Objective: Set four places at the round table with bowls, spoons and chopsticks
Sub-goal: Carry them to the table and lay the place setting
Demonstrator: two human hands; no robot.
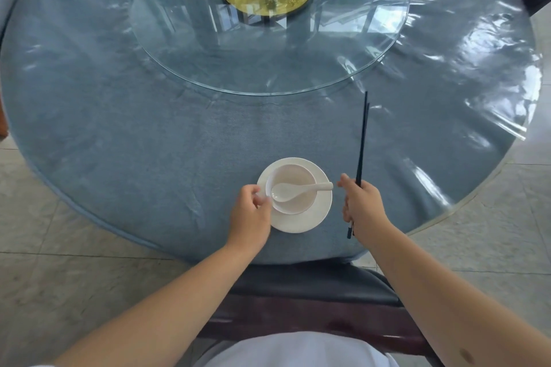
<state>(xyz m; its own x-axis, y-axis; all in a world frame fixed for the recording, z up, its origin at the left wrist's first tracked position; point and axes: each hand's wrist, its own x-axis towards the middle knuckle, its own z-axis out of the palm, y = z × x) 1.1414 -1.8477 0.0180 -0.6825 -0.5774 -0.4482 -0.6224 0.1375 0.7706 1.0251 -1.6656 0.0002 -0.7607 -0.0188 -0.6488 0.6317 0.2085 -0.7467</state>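
While your left hand [250, 211] is curling its fingers against the left rim of the white bowl [293, 192], your right hand [362, 205] is gripping two dark chopsticks [362, 140], fingers wrapped round them, tips pointing to the top of the frame. A white spoon [293, 189] is lying in the bowl. The bowl is sitting on a white plate [310, 220], low in the middle, on the round table [134, 134].
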